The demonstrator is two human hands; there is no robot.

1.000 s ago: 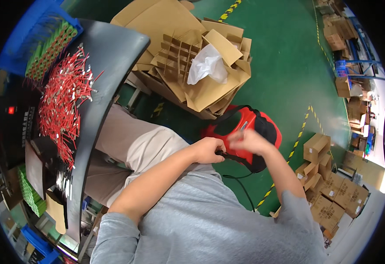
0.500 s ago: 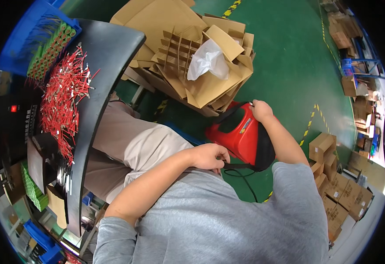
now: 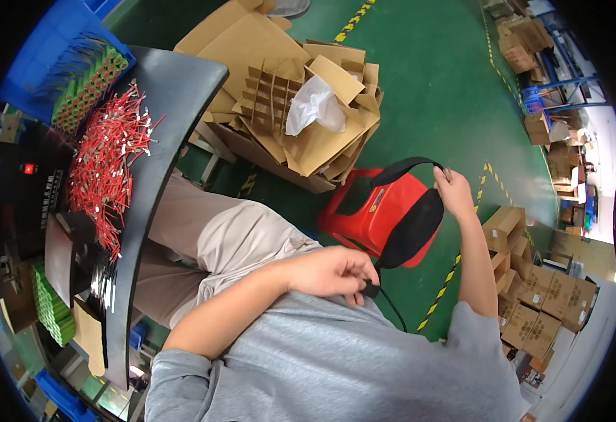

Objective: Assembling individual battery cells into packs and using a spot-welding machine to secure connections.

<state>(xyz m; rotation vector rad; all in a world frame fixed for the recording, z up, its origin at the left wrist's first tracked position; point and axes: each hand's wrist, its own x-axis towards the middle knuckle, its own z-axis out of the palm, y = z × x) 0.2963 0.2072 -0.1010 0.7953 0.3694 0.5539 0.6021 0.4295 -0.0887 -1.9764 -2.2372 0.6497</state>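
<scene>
A black padded belt (image 3: 413, 228) hangs in front of a red plastic stool (image 3: 352, 224). My right hand (image 3: 456, 193) pinches one end of its narrower strap, which arches over the stool's seat. My left hand (image 3: 332, 273) is curled at my waist, its fingers closed on a small black piece (image 3: 371, 289) at the belt's lower end. Whether that piece is a buckle or a small controller I cannot make out. From beside it a thin black cord (image 3: 392, 308) runs down to the right.
Beyond the stool stands an open carton (image 3: 280, 158) full of cardboard dividers and a white plastic bag (image 3: 315, 107). On my left, a dark table (image 3: 174, 74) bears heaped red wires (image 3: 104, 165) and a blue bin (image 3: 37, 67) with green cylinders. Stacked boxes (image 3: 536, 302) stand at right.
My right hand has moved right and slightly down, drawing the strap into an arch. The black belt now shows more fully. My left hand has shifted slightly right and down.
</scene>
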